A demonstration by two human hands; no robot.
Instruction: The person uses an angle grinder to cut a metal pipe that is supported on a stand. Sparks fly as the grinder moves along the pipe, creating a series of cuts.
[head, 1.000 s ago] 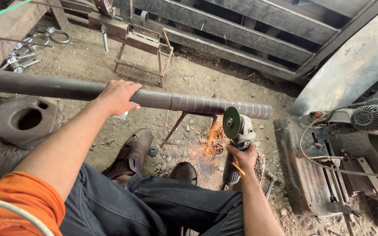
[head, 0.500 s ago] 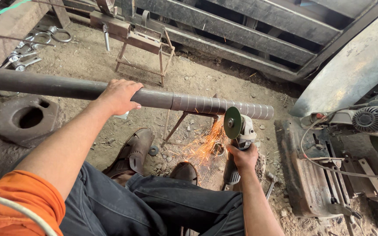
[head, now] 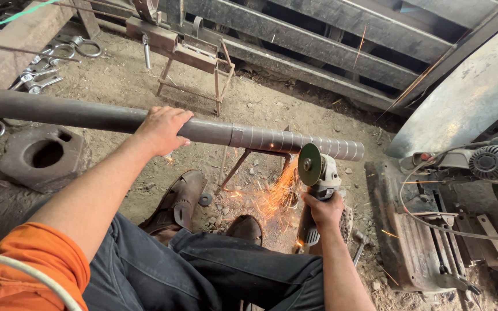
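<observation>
A long dark steel pipe runs across the view from the left, its right end ground bright in bands. My left hand is clamped over the top of the pipe near its middle. My right hand grips the body of an angle grinder, whose green disc meets the underside of the pipe's bright end. Orange sparks spray down and to the left onto the dirt. A small metal stand props the pipe from below.
My legs in dark trousers and worn shoes are under the pipe. A heavy round steel block lies at left, wrenches and a welded frame behind. A machine with cables and a curved sheet stand at right.
The grinder disc stays at the pipe's bright end while the spark spray grows and spreads lower left. My left hand keeps its hold on the pipe.
</observation>
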